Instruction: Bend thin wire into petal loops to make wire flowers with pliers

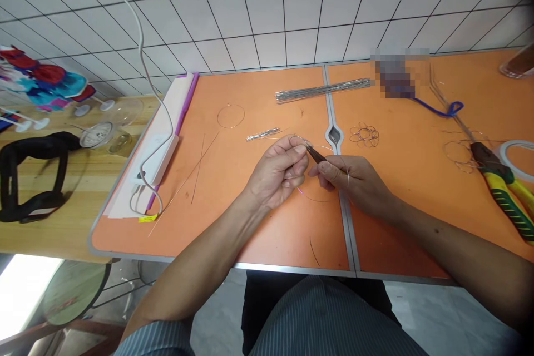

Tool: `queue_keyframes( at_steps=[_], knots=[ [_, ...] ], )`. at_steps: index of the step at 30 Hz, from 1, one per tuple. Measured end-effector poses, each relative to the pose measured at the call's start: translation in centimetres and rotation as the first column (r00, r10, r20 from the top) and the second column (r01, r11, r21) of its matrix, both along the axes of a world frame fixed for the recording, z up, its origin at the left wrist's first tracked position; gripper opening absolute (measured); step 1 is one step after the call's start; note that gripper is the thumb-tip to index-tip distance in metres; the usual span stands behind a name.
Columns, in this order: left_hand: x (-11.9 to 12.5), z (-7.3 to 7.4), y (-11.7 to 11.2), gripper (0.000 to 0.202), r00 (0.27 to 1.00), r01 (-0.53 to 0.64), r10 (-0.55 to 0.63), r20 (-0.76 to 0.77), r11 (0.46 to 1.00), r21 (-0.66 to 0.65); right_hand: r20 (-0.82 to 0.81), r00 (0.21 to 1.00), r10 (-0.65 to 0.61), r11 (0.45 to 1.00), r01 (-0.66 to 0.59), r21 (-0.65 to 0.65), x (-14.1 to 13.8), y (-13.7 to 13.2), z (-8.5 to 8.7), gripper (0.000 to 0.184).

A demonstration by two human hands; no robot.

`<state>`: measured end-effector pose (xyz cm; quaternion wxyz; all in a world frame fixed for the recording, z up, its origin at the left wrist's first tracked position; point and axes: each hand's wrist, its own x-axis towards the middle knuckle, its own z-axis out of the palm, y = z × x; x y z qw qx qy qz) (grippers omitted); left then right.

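Observation:
Over the middle of the orange table (258, 239), my left hand (283, 169) is closed, thumb and fingers pinching a thin wire (324, 148) bent into a loop. My right hand (350, 178) is wrapped round small dark pliers (316, 154). Their tip meets the wire right at the left fingertips. Part of the wire curves below both hands and in front of the right fingers. The pliers' handles are hidden in my right palm. A bundle of short wires (262, 134) lies just beyond my left hand, and several small wire rings (365, 134) lie beyond my right.
Long metal rods (323, 90) lie at the back. Yellow-green cutting pliers (507, 194) and a white spool (519, 156) are at the right. A single wire ring (231, 116) and loose straight wires lie left. A power strip (156, 158) with a white cable rests on the left edge.

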<state>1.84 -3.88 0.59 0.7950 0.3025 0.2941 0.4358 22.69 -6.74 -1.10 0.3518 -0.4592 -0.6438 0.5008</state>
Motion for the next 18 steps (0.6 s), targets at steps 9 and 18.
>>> queue_keyframes(
  at_steps=[9, 18],
  knots=[
    [0.01, 0.00, -0.03, 0.034, 1.000, -0.002, 0.002, 0.015, 1.000, -0.004, 0.002, 1.000, -0.005, 1.000, 0.005, 0.022, -0.15, -0.04, -0.05, 0.061],
    [0.01, 0.03, -0.01, 0.033, 1.000, 0.001, -0.001, 0.009, 1.000, -0.002, -0.007, 1.000, -0.010, 1.000, 0.010, 0.020, -0.33, 0.03, -0.21, 0.061]
  ],
)
